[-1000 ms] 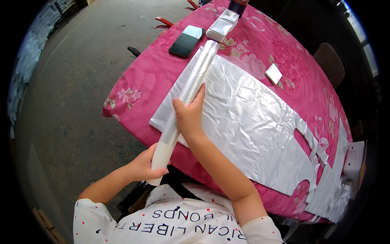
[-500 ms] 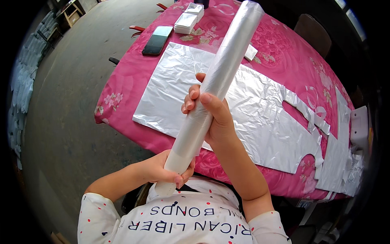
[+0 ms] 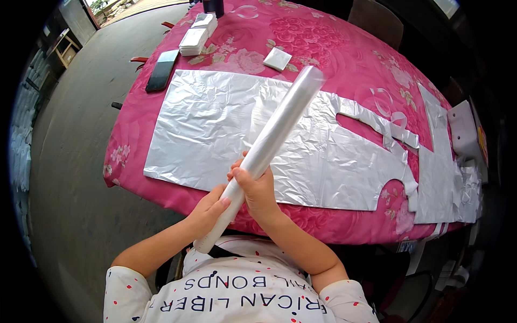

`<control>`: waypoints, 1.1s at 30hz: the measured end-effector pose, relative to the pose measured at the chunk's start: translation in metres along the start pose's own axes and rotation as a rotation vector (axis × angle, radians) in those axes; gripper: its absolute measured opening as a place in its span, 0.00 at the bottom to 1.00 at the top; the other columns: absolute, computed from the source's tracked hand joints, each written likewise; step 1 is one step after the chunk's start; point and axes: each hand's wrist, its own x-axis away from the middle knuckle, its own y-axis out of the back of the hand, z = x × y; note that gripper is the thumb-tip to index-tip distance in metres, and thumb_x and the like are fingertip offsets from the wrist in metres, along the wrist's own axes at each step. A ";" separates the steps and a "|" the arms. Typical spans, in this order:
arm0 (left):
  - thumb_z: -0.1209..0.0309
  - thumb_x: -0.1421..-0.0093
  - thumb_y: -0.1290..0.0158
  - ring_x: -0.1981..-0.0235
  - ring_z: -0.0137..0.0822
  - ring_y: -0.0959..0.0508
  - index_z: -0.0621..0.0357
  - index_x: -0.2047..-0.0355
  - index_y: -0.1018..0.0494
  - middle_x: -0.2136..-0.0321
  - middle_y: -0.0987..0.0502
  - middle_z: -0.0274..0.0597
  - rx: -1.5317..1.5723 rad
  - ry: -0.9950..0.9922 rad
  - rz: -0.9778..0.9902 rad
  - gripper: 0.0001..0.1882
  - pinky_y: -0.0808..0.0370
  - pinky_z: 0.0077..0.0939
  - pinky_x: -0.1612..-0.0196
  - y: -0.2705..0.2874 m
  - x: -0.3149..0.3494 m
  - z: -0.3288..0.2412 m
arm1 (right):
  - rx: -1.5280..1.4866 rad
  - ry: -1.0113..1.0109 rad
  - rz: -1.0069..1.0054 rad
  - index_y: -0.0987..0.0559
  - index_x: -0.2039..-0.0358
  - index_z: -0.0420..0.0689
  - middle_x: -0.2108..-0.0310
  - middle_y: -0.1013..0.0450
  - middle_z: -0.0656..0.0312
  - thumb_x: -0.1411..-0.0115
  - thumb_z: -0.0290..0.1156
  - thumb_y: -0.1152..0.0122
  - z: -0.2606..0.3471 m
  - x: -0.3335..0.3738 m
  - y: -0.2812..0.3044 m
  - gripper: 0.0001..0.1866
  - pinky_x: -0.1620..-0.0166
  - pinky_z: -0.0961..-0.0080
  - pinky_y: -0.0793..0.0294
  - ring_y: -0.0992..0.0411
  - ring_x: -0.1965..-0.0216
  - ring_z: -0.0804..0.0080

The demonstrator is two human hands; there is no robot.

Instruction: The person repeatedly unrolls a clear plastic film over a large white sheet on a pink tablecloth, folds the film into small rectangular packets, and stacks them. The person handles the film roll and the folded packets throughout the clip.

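Observation:
Both hands hold a long roll of clear plastic film [image 3: 277, 129], slanting from near my waist up over the table. My left hand [image 3: 212, 209] is closed around its lower part. Just above it, my right hand [image 3: 257, 192] is wrapped round the roll, thumb on top. Beneath the roll, a shiny whitish plastic apron [image 3: 188, 124] lies spread flat with slight creases. Its cut-out, strap-like end points right. The roll covers part of the apron's middle.
A pink flowered cloth [image 3: 134, 140] covers the table. Toward its far left lie a phone [image 3: 162, 71] and stacks of folded white packets [image 3: 194, 42]. One single packet [image 3: 277, 59] lies beyond the apron. More plastic sheeting [image 3: 437, 199] and a white box [image 3: 464, 129] are at the right.
The roll has come down and closer to me, its far end dropping lower. My right hand has slid toward my left. The view has shifted, showing the apron further left.

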 end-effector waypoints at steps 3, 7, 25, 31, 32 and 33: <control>0.46 0.43 0.59 0.79 0.31 0.28 0.60 0.55 0.38 0.75 0.29 0.41 0.102 0.240 0.141 0.29 0.27 0.26 0.73 0.006 -0.006 0.014 | 0.011 -0.098 -0.060 0.43 0.48 0.36 0.67 0.31 0.58 0.48 0.30 0.37 -0.004 0.006 0.009 0.32 0.60 0.72 0.28 0.28 0.66 0.71; 0.42 0.44 0.59 0.83 0.30 0.29 0.59 0.56 0.36 0.79 0.30 0.39 0.125 0.425 0.253 0.31 0.30 0.23 0.77 0.013 0.006 0.019 | -0.061 -0.056 -0.135 0.40 0.50 0.36 0.66 0.30 0.58 0.45 0.31 0.40 0.021 -0.022 0.048 0.27 0.57 0.73 0.28 0.29 0.62 0.71; 0.54 0.43 0.47 0.76 0.24 0.29 0.59 0.55 0.37 0.74 0.30 0.35 0.153 0.356 0.320 0.24 0.29 0.20 0.69 0.036 0.044 0.062 | 0.848 -0.194 0.134 0.23 0.69 0.42 0.77 0.31 0.71 0.43 0.35 0.43 0.105 -0.057 0.113 0.09 0.73 0.87 0.37 0.37 0.77 0.86; 0.65 0.43 0.46 0.71 0.25 0.25 0.61 0.52 0.34 0.68 0.25 0.41 0.011 0.394 0.198 0.21 0.27 0.23 0.63 0.043 0.051 0.058 | 0.870 -0.039 0.017 0.24 0.72 0.41 0.80 0.33 0.73 0.42 0.30 0.43 0.097 -0.056 0.126 0.06 0.74 0.88 0.40 0.40 0.78 0.88; 0.65 0.43 0.45 0.70 0.25 0.24 0.61 0.52 0.33 0.67 0.24 0.41 -0.019 0.426 0.183 0.21 0.27 0.23 0.62 0.047 0.056 0.057 | 0.911 0.002 -0.050 0.24 0.72 0.40 0.80 0.34 0.73 0.42 0.30 0.43 0.098 -0.056 0.129 0.07 0.75 0.86 0.42 0.41 0.79 0.88; 0.64 0.44 0.45 0.69 0.26 0.24 0.61 0.53 0.32 0.67 0.24 0.41 -0.056 0.420 0.182 0.21 0.27 0.23 0.61 0.050 0.060 0.056 | 0.892 0.055 -0.104 0.24 0.71 0.40 0.80 0.33 0.73 0.42 0.30 0.43 0.103 -0.062 0.137 0.07 0.75 0.86 0.41 0.40 0.79 0.88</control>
